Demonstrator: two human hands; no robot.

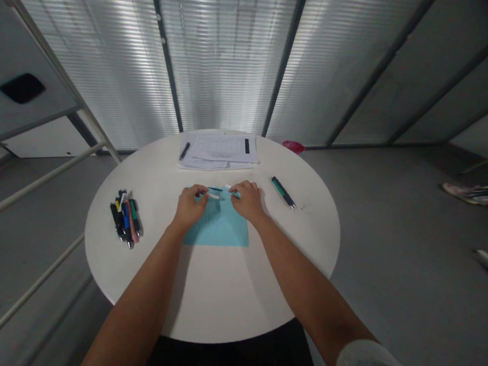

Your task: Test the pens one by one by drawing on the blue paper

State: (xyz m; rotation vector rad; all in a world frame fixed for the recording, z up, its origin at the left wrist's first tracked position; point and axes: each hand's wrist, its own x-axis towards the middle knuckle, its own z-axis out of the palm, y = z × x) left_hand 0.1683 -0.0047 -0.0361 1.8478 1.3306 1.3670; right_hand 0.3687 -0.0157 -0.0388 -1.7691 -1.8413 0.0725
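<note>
A light-blue sheet (218, 231) lies on the round white table, beneath both hands. Over its far left part, my left hand (190, 206) has thumb and fingers closed in a pinch on a small white strip (213, 196). My right hand (248, 201) is closed at the sheet's far right part; what its fingertips hold is too small to name. A thin dark stick-like piece (215, 189) shows between the two hands. Right of my right hand lies a black and green pen (283, 192), apart from it.
Several pens (126, 219) are heaped at the left of the white table (220, 299). Printed papers (219, 151) with dark items on them lie at the far edge. A whiteboard on a pale frame stands left; glass partitions with blinds rise behind. Another person's foot (467, 193) shows at right.
</note>
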